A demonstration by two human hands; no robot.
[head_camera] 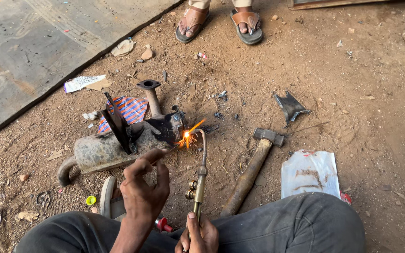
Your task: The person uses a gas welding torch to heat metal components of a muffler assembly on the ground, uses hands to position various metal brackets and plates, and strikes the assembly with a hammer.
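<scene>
A dirty metal exhaust muffler with a bent pipe lies on the dirt. A dark metal bracket stands on top of it. My left hand pinches a thin filler rod whose tip reaches the glowing, sparking spot at the muffler's right end. My right hand grips the handle of a brass gas torch, its curved nozzle pointing at the same bright spot.
A hammer with a wooden handle lies to the right, beside a white plastic sheet and a cut metal scrap. Another person's sandalled feet stand at the top. A grey concrete slab fills the upper left.
</scene>
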